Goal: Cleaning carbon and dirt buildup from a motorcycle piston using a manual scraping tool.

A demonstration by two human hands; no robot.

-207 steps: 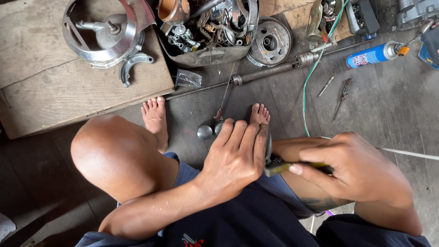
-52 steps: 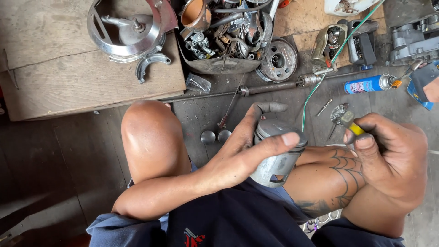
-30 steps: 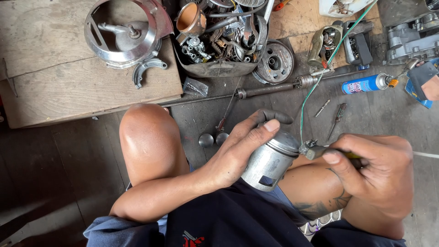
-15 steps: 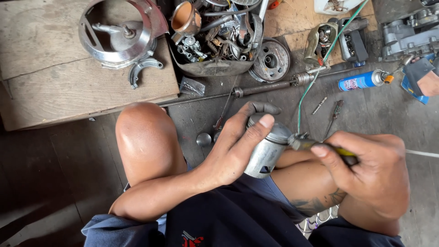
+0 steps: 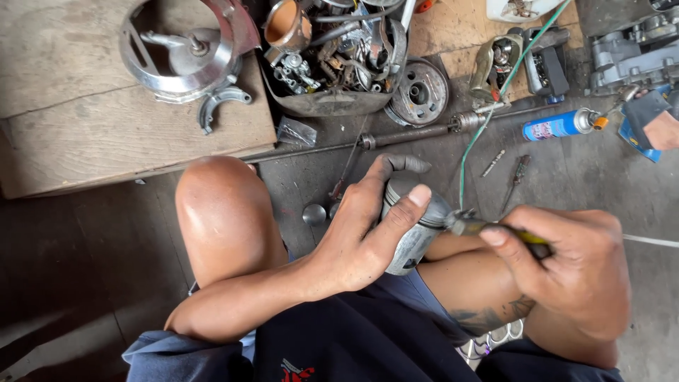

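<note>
The person sits low on a dark, stained concrete floor (image 5: 85, 283), knees drawn up, in what looks like a cluttered repair corner. Nearest, the left hand (image 5: 361, 233) has its grip wrapped round a grey metal cylinder (image 5: 414, 230), thumb across its side and forefinger arched over the far end; the cylinder lies tilted just above the right thigh. The right hand (image 5: 566, 262) is closed on a yellow-handled tool (image 5: 488, 228), whose metal tip meets the cylinder's upper right edge. Half a second ago the tool touched the same spot and both hands held as they do now; the whole group only sits a little lower in view. Just beyond the hands two small round metal pieces (image 5: 315, 213) lie on the floor, and a green wire (image 5: 495, 99) runs away to the far right. Farther out a long steel shaft (image 5: 396, 136) crosses the floor, with a blue spray can (image 5: 559, 125) to its right. At the far left a wooden board (image 5: 92, 127) carries a round chromed housing (image 5: 187, 49); beside it a metal tray (image 5: 332, 102) is heaped with parts, a ribbed drum (image 5: 419, 92) leaning against it.
</note>
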